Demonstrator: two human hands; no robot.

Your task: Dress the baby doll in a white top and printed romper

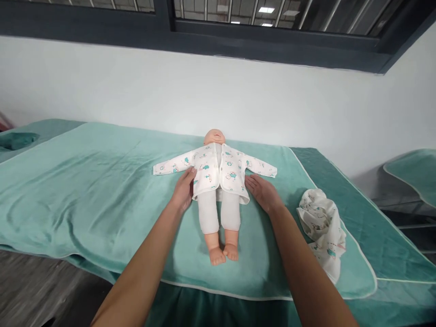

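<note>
A baby doll lies on its back on the green bed cover, head toward the wall and bare feet toward me. It wears an unfastened white baby jacket with a teal print, its sleeves spread out to both sides, and white leggings. My left hand rests at the jacket's left edge, fingers stretched out along the doll's side. On the other side, my right hand lies with extended fingertips at the jacket's right edge. Neither hand grips the cloth.
A crumpled white printed cloth lies on the bed to the right of my right forearm. The green bed cover reaches to the white wall. Above is a dark window frame with bars behind it. Grey floor shows at lower left.
</note>
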